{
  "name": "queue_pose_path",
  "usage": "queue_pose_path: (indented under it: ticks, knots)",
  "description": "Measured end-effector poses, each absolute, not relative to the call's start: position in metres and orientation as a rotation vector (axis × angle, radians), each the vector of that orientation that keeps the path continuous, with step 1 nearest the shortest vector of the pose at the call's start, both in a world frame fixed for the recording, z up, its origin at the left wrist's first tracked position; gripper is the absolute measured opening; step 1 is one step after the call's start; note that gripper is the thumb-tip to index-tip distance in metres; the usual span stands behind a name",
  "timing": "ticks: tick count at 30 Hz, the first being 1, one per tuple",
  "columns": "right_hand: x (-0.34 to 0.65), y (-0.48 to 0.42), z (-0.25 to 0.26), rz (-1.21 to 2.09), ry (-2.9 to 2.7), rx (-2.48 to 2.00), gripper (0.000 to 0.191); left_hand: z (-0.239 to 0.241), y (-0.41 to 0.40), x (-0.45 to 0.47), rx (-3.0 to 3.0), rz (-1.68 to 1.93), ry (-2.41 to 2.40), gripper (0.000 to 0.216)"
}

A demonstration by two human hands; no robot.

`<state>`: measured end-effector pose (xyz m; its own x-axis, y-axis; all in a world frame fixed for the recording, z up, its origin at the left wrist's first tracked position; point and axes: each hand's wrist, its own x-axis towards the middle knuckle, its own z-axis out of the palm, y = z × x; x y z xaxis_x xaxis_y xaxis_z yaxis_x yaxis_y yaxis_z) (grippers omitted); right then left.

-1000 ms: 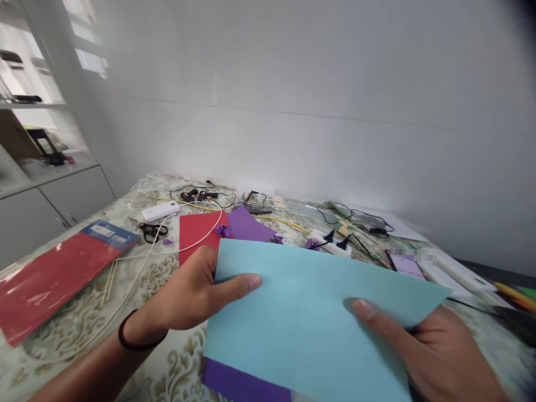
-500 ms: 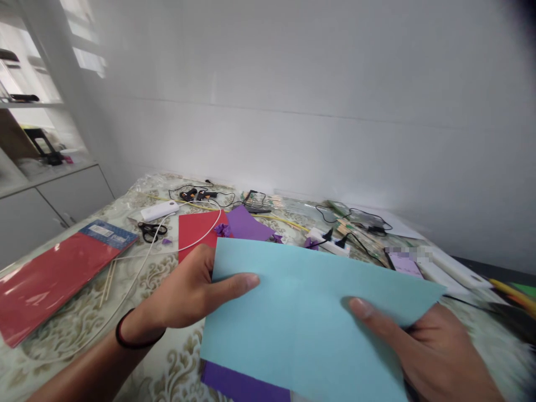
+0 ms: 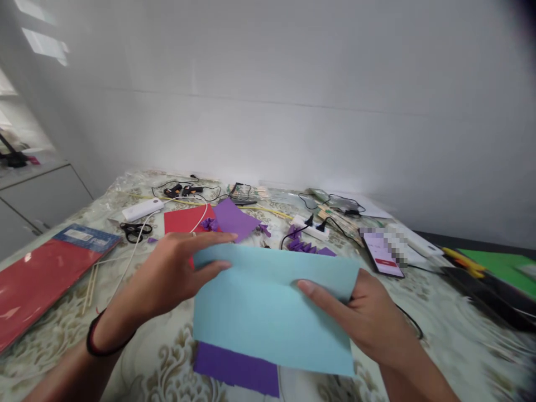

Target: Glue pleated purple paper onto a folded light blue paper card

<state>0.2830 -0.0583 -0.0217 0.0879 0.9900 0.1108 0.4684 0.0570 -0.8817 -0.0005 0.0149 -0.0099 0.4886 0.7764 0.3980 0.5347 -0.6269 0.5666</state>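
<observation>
A sheet of light blue paper (image 3: 259,318) is held up in front of me between both hands. My left hand (image 3: 176,273) grips its upper left corner, thumb on the near face and fingers over the top edge. At the right edge, my right hand (image 3: 364,312) pinches the sheet with the thumb on the near face; its other fingers are hidden behind. Below the sheet, a strip of purple paper (image 3: 237,368) lies on the patterned tablecloth (image 3: 167,357), partly covered from view.
Scissors (image 3: 136,230), a white power bank-like block (image 3: 142,209) and a red paper pack (image 3: 50,273) are on the left. Behind lie red paper (image 3: 180,219), purple paper (image 3: 234,218), glue guns (image 3: 184,191) and a power strip (image 3: 312,228). A phone (image 3: 381,251) sits right.
The blue sheet has come lower and looks smaller, with my right hand shifted left. My left fingers now lie over its top edge. The view has turned slightly right.
</observation>
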Motion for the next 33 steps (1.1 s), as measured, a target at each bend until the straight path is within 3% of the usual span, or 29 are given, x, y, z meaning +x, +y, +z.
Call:
queue_pose_path:
  ticks: [6,14,33]
  knots:
    - [0.282,-0.052,-0.031,0.707,-1.704,-1.55,0.047,-0.02,0.011,0.017,2.713,0.979,1.018,0.031]
    - [0.28,-0.053,-0.038,0.867,-1.74,-1.476,0.047,-0.02,0.003,0.02,2.515,0.991,0.742,0.037]
    - [0.277,-0.054,-0.03,0.938,-1.755,-1.367,0.058,-0.02,0.005,0.006,2.497,0.929,0.735,0.044]
